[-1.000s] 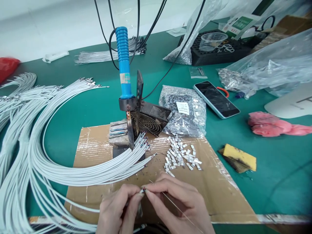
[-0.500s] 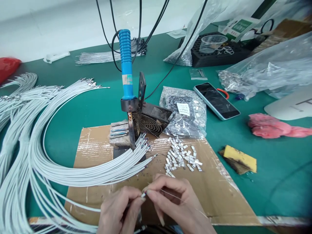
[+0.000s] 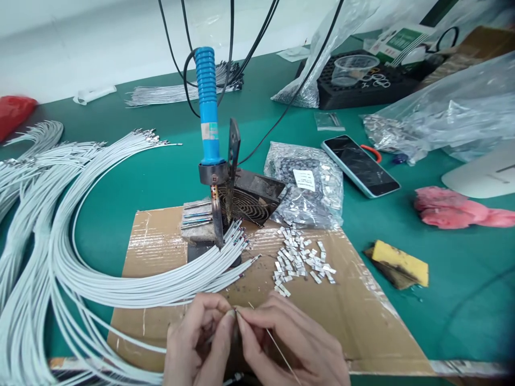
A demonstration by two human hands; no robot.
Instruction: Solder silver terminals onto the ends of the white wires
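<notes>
My left hand [image 3: 201, 340] is closed in a pinch, its thumb and forefinger meeting the right fingertips low in the middle. The small white piece seen there a moment earlier is now covered by the fingertips. My right hand [image 3: 292, 340] is closed too, with a thin solder wire [image 3: 281, 349] running between its fingers and its tip sticking up. Just beyond the hands, a bundle of white cables [image 3: 161, 292] curves in with its tips under a blue-handled soldering iron [image 3: 209, 107]. Loose small white pieces [image 3: 298, 257] are scattered on the cardboard [image 3: 354, 321] to the right.
The iron is clamped upright before a small black fan [image 3: 257, 195]. More cable bundles [image 3: 32, 225] lie left. A bubble bag [image 3: 306, 182], a phone [image 3: 362, 166], a yellow sponge [image 3: 398, 262] and a pink cloth [image 3: 454, 209] lie right. Black cords [image 3: 261, 32] hang from above.
My hands have drawn together at the fingertips, covering the white piece. My right hand has turned, and the solder wire now slants more steeply. The view has shifted slightly.
</notes>
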